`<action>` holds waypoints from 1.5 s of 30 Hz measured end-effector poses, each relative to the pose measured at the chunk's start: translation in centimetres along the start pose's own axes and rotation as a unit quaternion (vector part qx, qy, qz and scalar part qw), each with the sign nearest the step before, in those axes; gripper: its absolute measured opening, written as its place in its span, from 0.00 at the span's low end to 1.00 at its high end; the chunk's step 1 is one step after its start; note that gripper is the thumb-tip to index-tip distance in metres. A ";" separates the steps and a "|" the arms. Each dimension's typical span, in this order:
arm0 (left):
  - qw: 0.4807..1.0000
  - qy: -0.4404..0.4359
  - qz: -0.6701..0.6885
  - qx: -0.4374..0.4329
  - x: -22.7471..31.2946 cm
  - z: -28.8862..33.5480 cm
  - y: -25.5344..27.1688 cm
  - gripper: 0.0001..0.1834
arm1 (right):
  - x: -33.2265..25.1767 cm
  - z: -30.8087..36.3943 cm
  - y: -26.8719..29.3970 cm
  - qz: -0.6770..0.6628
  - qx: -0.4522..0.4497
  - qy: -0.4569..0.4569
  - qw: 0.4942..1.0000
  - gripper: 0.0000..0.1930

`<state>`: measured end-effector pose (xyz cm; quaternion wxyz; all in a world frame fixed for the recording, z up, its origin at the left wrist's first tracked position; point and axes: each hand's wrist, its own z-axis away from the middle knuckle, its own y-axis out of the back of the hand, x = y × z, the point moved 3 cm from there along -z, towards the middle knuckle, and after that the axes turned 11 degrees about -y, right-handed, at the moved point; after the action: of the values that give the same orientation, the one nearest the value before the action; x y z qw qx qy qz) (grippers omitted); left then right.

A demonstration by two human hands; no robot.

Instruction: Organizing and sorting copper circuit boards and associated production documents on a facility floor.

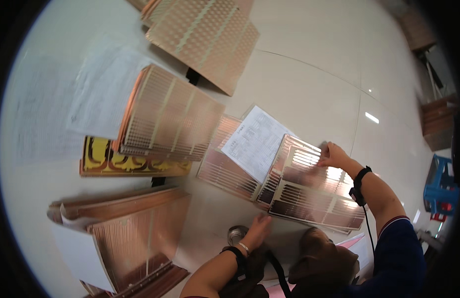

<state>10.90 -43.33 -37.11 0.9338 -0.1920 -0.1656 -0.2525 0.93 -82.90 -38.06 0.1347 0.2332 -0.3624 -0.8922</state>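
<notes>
A copper panel with pale slotted strips (pixel 309 196) lies at the lower right, overlapping another striped copper panel (pixel 275 171) beneath it. The fingers of my right hand (pixel 335 155) are pinched at the top panel's far right edge. My left hand (pixel 260 232) is by its near left corner; motion blurs the fingers, so I cannot tell whether they touch it. Just left of these panels, a printed white sheet (pixel 257 141) rests partly over a further copper panel (pixel 225 174). A dark wristband is on each arm.
Stacks of copper panels lean at the upper left (pixel 205 42), left of centre (pixel 170 111) and lower left (pixel 140 233). A yellow-and-black patterned panel (pixel 135 158) lies between two stacks. A round metal piece (pixel 236 234) is near my left hand. A blue stool (pixel 441 184) stands far right.
</notes>
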 end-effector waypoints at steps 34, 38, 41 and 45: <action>0.995 -0.073 0.046 -0.051 -0.4 -2.4 0.3 0.24 | -4.5 13.8 3.2 -0.140 -0.160 0.077 0.974 0.22; 0.991 -0.078 0.097 -0.043 1.9 -0.2 -0.5 0.27 | -4.5 19.2 4.6 -0.189 -0.106 0.087 0.972 0.16; 0.974 -0.157 0.136 -0.093 4.4 1.3 -1.7 0.23 | -6.3 22.7 8.6 -0.259 -0.071 0.108 0.957 0.10; 0.958 -0.240 0.128 -0.088 11.9 6.8 -4.3 0.18 | -6.9 25.7 12.9 -0.358 -0.046 0.136 0.923 0.10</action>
<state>16.91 -48.64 -25.14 0.8707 -0.3481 -0.3355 -0.0906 -5.49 -74.12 -10.63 -0.1347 0.4598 -0.1917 -0.8566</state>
